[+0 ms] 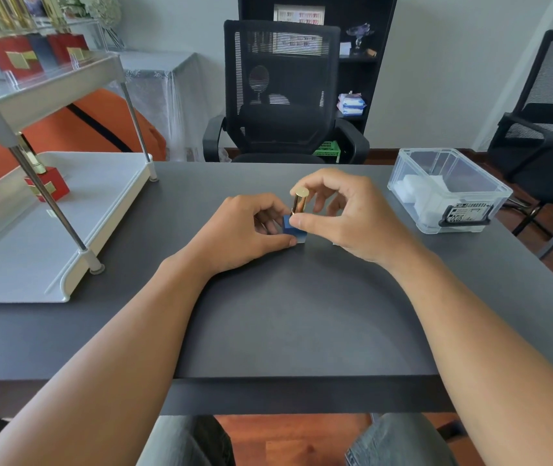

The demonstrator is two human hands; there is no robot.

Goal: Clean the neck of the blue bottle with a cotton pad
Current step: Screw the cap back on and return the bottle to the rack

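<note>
A small blue bottle (291, 229) stands upright on the dark table (302, 314), near its middle. My left hand (248, 230) wraps around the bottle's blue body from the left. A tall gold cap (299, 200) rises from the bottle's top, and my right hand (342, 216) pinches it between thumb and fingers. The bottle's neck is hidden under the cap and my fingers. White cotton pads (431, 196) lie inside a clear plastic box (449, 190) at the right; neither hand holds a pad.
A white two-tier shelf (49, 210) stands at the left, with a red bottle (48, 186) on its lower tray and red and blue boxes above. A black office chair (281, 92) faces me across the table; another stands far right.
</note>
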